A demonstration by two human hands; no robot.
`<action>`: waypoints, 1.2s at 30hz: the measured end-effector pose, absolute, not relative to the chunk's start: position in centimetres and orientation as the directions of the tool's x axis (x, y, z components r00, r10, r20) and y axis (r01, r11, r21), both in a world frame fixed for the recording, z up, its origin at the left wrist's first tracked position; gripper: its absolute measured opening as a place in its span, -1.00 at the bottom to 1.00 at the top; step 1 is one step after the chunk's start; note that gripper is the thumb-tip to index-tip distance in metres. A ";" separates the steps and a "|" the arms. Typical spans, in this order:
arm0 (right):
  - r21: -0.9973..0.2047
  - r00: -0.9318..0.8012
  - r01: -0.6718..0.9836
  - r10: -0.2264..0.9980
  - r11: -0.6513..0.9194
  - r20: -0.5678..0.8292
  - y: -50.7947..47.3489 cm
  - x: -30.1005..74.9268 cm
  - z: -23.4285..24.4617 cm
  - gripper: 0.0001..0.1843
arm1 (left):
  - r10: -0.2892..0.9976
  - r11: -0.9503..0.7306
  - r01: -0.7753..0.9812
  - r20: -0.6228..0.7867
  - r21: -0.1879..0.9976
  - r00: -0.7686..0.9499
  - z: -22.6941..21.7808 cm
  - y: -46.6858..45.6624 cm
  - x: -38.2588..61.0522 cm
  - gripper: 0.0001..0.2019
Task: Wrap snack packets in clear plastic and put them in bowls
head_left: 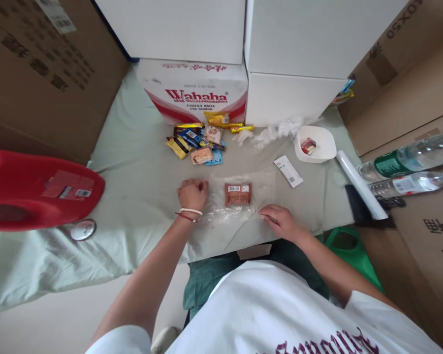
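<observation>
A small brown snack packet (pixel 238 194) with a barcode label lies flat on a sheet of clear plastic film (pixel 221 212) spread over the cloth. My left hand (pixel 193 194) rests at the film's left edge with its fingers curled in; what they hold, if anything, is hidden. At the lower right corner of the film, my right hand (pixel 278 221) is closed, thumb and fingertips pinching the edge. A narrow white packet (pixel 288 171) lies beyond the right hand.
Several wrapped snacks (pixel 190 140) are heaped before a Wahaba carton (pixel 195 93). A white bowl (pixel 327 145) holds a red packet. Crumpled film (pixel 271 135), a white roll (pixel 362 184) and two bottles (pixel 417 183) are rightward. A red jug (pixel 40 189) lies left.
</observation>
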State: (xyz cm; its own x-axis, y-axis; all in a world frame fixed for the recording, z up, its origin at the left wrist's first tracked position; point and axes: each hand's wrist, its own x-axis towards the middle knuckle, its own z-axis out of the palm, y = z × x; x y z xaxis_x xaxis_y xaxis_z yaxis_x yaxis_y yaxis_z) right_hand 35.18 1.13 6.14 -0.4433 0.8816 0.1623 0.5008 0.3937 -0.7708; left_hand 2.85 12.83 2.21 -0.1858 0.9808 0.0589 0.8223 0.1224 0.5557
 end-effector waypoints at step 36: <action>-0.442 -0.165 0.896 0.959 0.048 -0.230 21.1 30.2 5.2 -0.51 | 0.929 -0.369 0.799 0.186 0.474 0.319 4.2 5.6 12.2 -0.61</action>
